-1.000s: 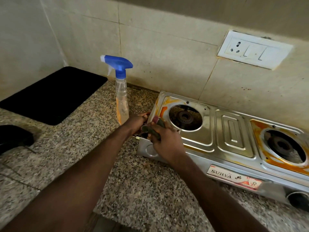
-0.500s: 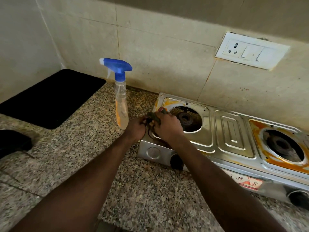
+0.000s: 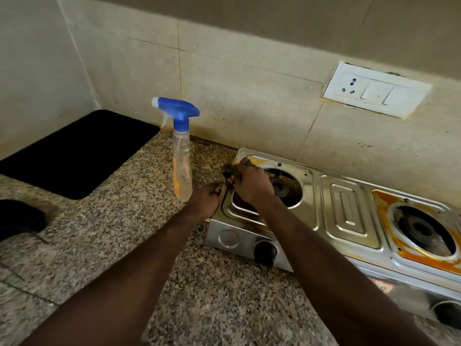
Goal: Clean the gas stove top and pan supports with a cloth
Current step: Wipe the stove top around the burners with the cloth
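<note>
A steel two-burner gas stove (image 3: 349, 211) sits on the granite counter against the tiled wall, with no pan supports on it. Orange grime rings the right burner (image 3: 424, 233) and stains the far left corner. My right hand (image 3: 252, 183) presses a dark cloth (image 3: 230, 169) onto the stove's far left corner, beside the left burner (image 3: 284, 188). The cloth is mostly hidden under my fingers. My left hand (image 3: 205, 199) grips the stove's left edge.
A spray bottle (image 3: 182, 156) with a blue trigger head stands on the counter just left of the stove. A black mat (image 3: 74, 153) lies at the far left. A dark object (image 3: 17, 218) sits at the left edge. A socket panel (image 3: 376, 93) is on the wall.
My right hand has slid the cloth from the stove's front left corner back along the left edge to the far corner. The left hand stayed at the stove's left side.
</note>
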